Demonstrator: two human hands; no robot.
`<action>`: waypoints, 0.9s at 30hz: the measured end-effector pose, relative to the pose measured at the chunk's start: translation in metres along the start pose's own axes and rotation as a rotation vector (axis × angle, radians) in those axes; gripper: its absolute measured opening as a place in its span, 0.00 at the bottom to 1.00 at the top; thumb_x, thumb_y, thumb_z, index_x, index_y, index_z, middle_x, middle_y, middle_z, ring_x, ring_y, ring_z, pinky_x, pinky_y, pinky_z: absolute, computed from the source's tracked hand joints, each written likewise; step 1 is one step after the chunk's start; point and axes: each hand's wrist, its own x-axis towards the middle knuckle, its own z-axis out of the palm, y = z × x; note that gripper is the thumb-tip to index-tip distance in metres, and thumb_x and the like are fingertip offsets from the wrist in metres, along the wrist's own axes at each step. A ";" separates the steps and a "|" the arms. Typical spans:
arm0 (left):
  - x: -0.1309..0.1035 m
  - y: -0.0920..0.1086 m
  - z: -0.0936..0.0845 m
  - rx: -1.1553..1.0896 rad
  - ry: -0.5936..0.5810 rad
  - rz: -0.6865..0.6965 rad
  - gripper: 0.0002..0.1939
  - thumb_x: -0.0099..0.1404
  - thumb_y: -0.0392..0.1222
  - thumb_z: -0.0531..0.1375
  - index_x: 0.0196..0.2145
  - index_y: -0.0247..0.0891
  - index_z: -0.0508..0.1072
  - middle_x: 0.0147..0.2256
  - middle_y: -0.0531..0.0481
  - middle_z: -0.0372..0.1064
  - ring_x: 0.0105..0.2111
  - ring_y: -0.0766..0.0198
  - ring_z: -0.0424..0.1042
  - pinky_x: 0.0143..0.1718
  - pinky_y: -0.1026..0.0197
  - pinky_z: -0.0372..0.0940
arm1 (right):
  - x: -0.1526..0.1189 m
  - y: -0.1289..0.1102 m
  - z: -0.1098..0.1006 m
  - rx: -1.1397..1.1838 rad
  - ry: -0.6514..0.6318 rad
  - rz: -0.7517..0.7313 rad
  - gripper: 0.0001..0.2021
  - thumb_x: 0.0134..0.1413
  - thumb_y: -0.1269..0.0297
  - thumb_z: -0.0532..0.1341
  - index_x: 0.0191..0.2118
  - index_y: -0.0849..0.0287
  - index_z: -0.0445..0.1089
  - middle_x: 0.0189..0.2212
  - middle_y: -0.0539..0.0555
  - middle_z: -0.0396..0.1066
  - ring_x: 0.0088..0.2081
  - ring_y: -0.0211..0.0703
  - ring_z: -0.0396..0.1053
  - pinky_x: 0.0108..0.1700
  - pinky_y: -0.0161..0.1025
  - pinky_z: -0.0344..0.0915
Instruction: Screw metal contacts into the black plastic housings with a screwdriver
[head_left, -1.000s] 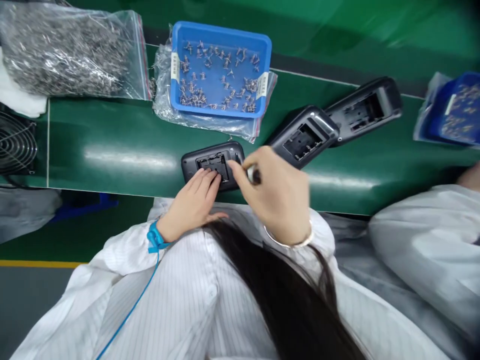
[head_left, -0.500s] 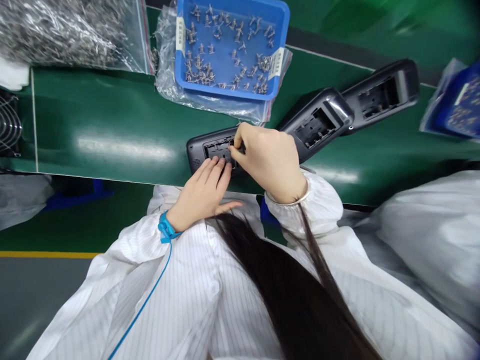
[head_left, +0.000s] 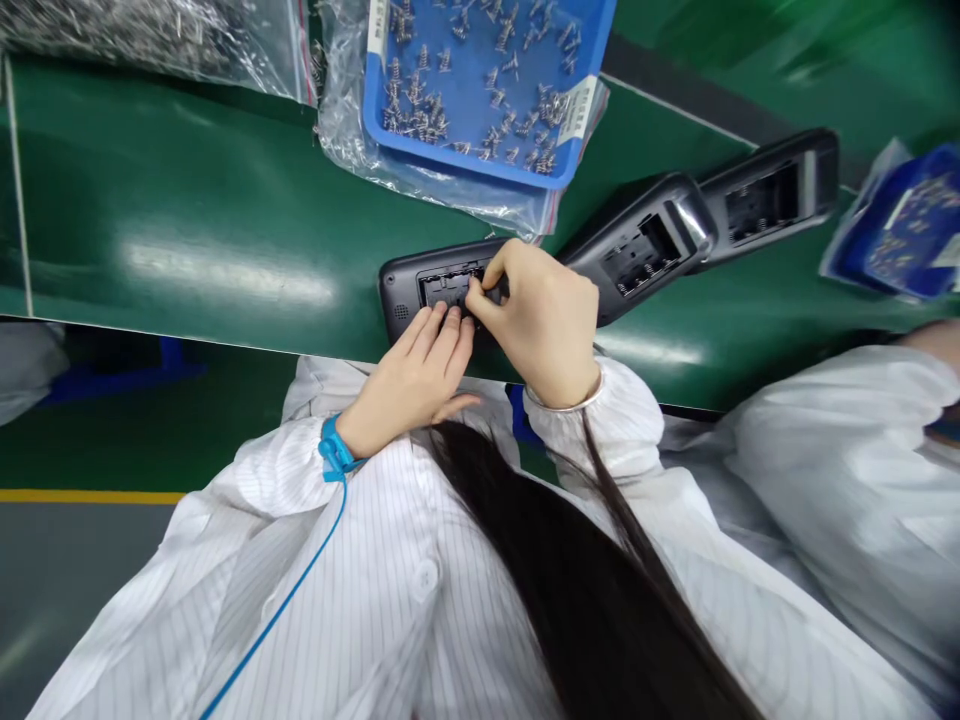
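Observation:
A dark handheld device casing (head_left: 397, 283) lies near the table's front edge, its battery compartment facing up. My left hand (head_left: 420, 375) rests on its near side with fingers stretched flat, their tips at the compartment's edge. Over the compartment's right part, my right hand (head_left: 544, 315) has thumb and index finger pinched. Whatever sits between those fingertips is hidden or too small to make out. Two more dark casings (head_left: 671, 235) with open battery compartments lie to the right, one overlapping the other.
Behind my hands, a blue tray (head_left: 487, 172) of small metal springs sits on a plastic bag. Another bag of metal parts (head_left: 150, 40) lies at back left. At right are a second blue tray (head_left: 855, 270) and a person's white sleeve (head_left: 847, 410).
The view has shifted a little, so the tray and bags appear higher. My hands stay at the same casing, with the right hand still pinched over its compartment.

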 end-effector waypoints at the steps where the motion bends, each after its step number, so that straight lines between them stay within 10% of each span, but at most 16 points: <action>1: 0.000 -0.001 0.002 0.018 0.009 -0.007 0.32 0.72 0.50 0.53 0.62 0.19 0.60 0.61 0.26 0.60 0.63 0.41 0.59 0.65 0.43 0.58 | -0.002 -0.002 -0.004 0.016 0.009 -0.011 0.07 0.60 0.63 0.58 0.34 0.60 0.67 0.30 0.49 0.67 0.31 0.33 0.65 0.35 0.32 0.60; 7: -0.023 -0.008 0.006 0.222 0.223 0.175 0.20 0.69 0.26 0.47 0.56 0.21 0.67 0.47 0.35 0.73 0.51 0.51 0.74 0.57 0.50 0.68 | -0.020 0.008 -0.035 0.231 0.292 -0.034 0.11 0.65 0.59 0.56 0.36 0.60 0.69 0.30 0.50 0.69 0.32 0.34 0.67 0.39 0.33 0.64; 10: -0.054 -0.013 -0.012 0.235 0.229 0.210 0.18 0.66 0.24 0.50 0.53 0.24 0.69 0.39 0.40 0.74 0.43 0.54 0.76 0.53 0.51 0.71 | -0.019 0.023 -0.021 0.173 0.209 0.052 0.11 0.66 0.60 0.55 0.42 0.61 0.70 0.33 0.52 0.71 0.36 0.38 0.70 0.42 0.36 0.64; 16: -0.073 -0.041 -0.088 -0.266 0.184 -0.282 0.19 0.60 0.42 0.65 0.48 0.37 0.69 0.40 0.46 0.71 0.39 0.57 0.76 0.38 0.61 0.74 | 0.020 0.020 0.022 0.071 0.029 0.195 0.19 0.67 0.53 0.53 0.50 0.64 0.66 0.42 0.60 0.72 0.40 0.44 0.72 0.38 0.37 0.63; 22: 0.057 -0.135 -0.131 -0.940 0.605 -0.541 0.22 0.47 0.43 0.73 0.36 0.35 0.69 0.34 0.52 0.72 0.39 0.62 0.74 0.42 0.64 0.69 | 0.032 -0.004 0.024 -0.224 -0.152 0.194 0.14 0.70 0.59 0.46 0.43 0.62 0.63 0.39 0.58 0.70 0.32 0.43 0.73 0.25 0.36 0.45; 27: 0.194 -0.238 -0.136 -1.304 0.552 -0.638 0.13 0.59 0.46 0.67 0.32 0.33 0.72 0.29 0.51 0.72 0.30 0.66 0.72 0.36 0.63 0.67 | 0.015 -0.007 0.017 -0.219 -0.242 0.083 0.12 0.70 0.64 0.45 0.39 0.61 0.62 0.32 0.54 0.70 0.27 0.41 0.74 0.23 0.36 0.40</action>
